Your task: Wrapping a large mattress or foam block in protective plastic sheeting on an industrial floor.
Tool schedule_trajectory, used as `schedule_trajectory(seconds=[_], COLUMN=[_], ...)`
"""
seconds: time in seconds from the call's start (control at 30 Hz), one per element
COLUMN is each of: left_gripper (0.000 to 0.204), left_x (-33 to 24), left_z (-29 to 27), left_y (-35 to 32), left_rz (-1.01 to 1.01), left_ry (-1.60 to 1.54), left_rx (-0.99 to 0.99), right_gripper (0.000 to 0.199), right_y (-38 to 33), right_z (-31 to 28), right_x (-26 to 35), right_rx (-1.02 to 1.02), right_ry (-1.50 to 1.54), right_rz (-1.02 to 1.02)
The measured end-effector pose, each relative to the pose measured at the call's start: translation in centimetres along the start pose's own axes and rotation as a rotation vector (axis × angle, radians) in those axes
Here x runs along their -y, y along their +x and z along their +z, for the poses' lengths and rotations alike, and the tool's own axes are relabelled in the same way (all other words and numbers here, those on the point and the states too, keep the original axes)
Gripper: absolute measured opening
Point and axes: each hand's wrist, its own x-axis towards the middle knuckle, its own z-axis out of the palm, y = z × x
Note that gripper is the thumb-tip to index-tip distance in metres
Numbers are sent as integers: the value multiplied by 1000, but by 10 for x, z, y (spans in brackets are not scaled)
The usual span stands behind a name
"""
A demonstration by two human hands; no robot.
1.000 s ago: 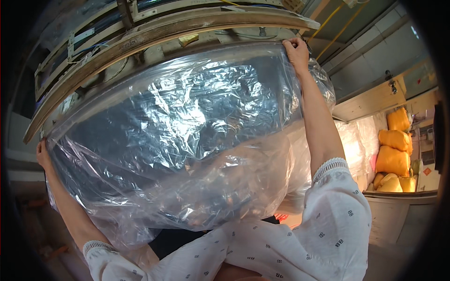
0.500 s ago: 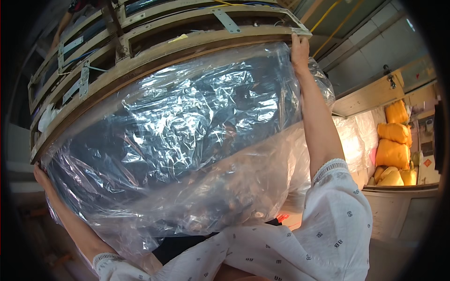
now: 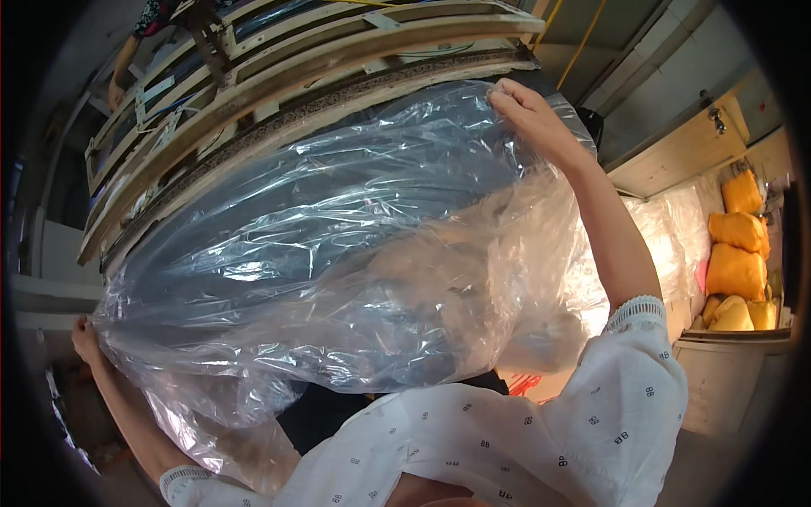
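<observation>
From here, the plastic sheet (image 3: 363, 262) spans between the left hand (image 3: 84, 340) and the right hand (image 3: 525, 110). Just beyond both lies a slatted wooden frame (image 3: 473, 32); a co-worker's hand (image 3: 115, 95) is beside its left end, past the left hand. Well to the right hand's right, stuffed bags (image 3: 735, 269) sit piled on a ledge (image 3: 733, 336).

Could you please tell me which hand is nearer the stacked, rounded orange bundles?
Right: the right hand is up and left of the orange bundles in view; the left hand is far left, across the clear plastic sheet.
</observation>
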Motion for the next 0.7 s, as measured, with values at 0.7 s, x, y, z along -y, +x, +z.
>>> schedule_trajectory(seconds=[0.7], left_gripper=[17], left_x=[-306], left_z=[38], left_y=[-230], left_rz=[377], left_ry=[-1034], left_rx=[663], right_gripper=[21], right_y=[-153], right_z=[-37], right_x=[-106], right_rx=[323], right_ry=[-707], right_rz=[-72])
